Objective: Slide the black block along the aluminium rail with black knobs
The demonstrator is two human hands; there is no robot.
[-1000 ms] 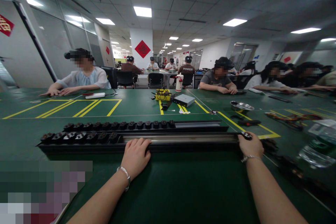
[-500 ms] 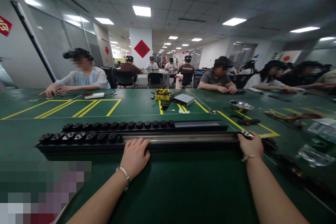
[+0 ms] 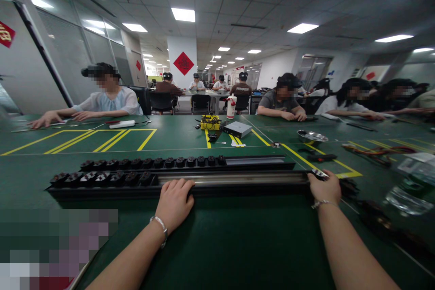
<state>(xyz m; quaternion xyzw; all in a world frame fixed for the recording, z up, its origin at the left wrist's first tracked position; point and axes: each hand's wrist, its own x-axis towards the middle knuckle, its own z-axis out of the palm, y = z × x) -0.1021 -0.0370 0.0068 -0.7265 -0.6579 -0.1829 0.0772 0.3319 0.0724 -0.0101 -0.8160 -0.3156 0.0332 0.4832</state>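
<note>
A long black power track lies across the table before me, its shiny open channel showing in the middle. Several black socket modules sit in its left part. My left hand is closed over the near edge of the track, fingers on the channel. At the right end, my right hand grips a small dark socket module, mostly covered by the fingers. Just behind lies a second black track, with a row of socket modules along its left and middle part.
Left of centre at the bottom is a blurred-out patch. On the right are a metal bowl, a wire bundle, a clear plastic bottle and dark parts. A grey box stands farther back. Co-workers sit opposite.
My hands and both tracks look the same. The co-worker at the far left has moved one hand outward to the left along the table.
</note>
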